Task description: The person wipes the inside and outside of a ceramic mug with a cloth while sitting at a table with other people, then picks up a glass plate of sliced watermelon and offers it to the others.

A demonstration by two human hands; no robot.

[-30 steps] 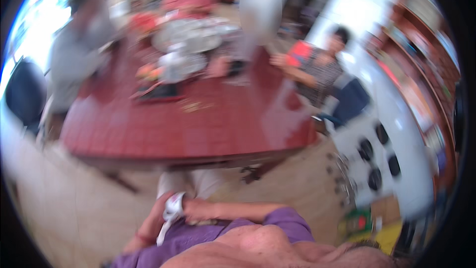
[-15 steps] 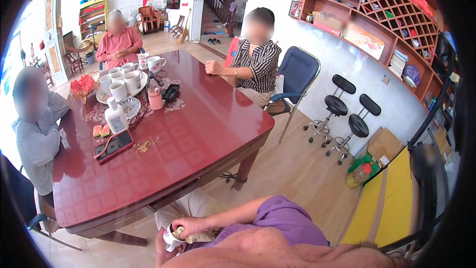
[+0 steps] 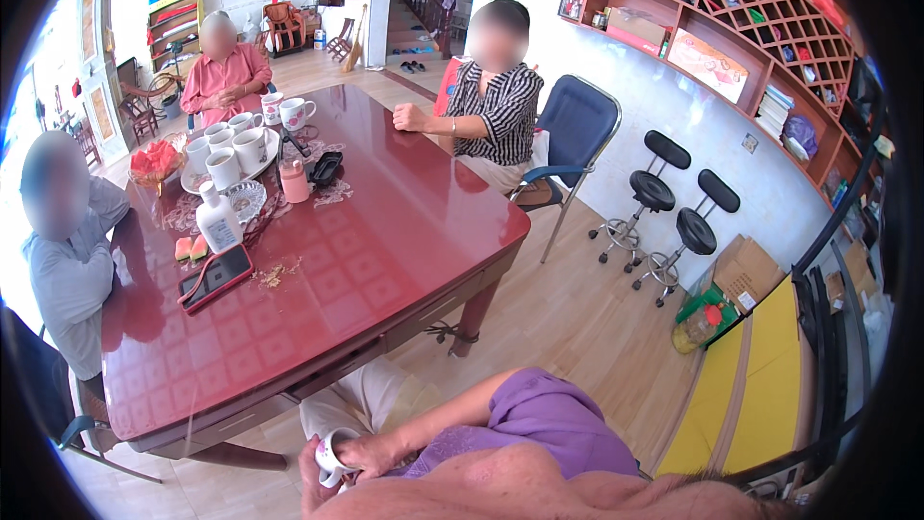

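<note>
Down at my lap, below the table's near edge, my left hand (image 3: 311, 475) is wrapped round a white mug (image 3: 329, 470) with a small coloured print. The mug is tilted, its mouth facing my right hand (image 3: 371, 454). The fingers of that hand reach into the mug's mouth, so their tips and whatever they hold are hidden. Up on the dark red table (image 3: 385, 241), a round tray (image 3: 267, 161) carries several white mugs (image 3: 223, 168). Two more printed mugs (image 3: 296, 114) stand just beyond it.
On the table are a white bottle (image 3: 219, 220), a pink bottle (image 3: 294, 181), a glass ashtray (image 3: 246, 200), a phone (image 3: 217, 279), crumbs (image 3: 277, 273) and a red-lined bowl (image 3: 157, 164). Three people sit around it. A blue chair (image 3: 577, 130) and two black stools (image 3: 695, 229) stand to the right.
The mug has turned so its mouth shows more, and my right hand has gone deeper into it. The pale cloth seen by that hand earlier is now out of sight. My view has shifted slightly.
</note>
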